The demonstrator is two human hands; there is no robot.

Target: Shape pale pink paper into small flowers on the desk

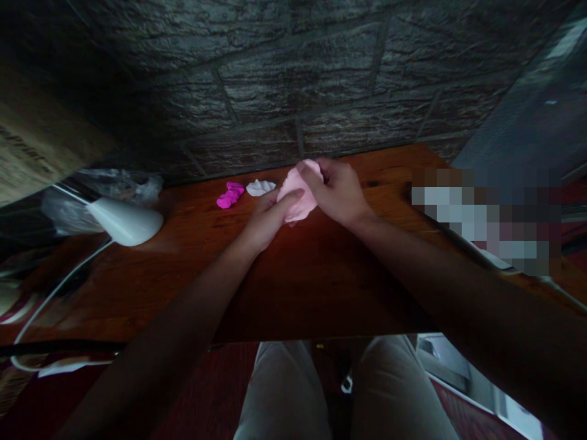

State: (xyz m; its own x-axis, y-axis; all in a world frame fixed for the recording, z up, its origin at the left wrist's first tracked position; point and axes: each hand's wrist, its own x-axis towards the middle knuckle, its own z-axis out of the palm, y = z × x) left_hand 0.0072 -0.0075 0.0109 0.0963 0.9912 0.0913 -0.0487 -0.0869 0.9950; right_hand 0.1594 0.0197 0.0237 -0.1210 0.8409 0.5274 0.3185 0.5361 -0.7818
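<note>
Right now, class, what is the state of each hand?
Left hand: closed on the pale pink lump.
Right hand: closed on the same lump.

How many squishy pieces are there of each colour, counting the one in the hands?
pale pink piece: 1, gripped by the left hand and right hand
bright pink piece: 1, on the table
white piece: 1, on the table
Total: 3

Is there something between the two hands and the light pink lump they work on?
No, nothing visible. The left hand and the right hand both grip the light pink lump directly. The magenta piece and the white piece lie on the table, off to its left.
</note>
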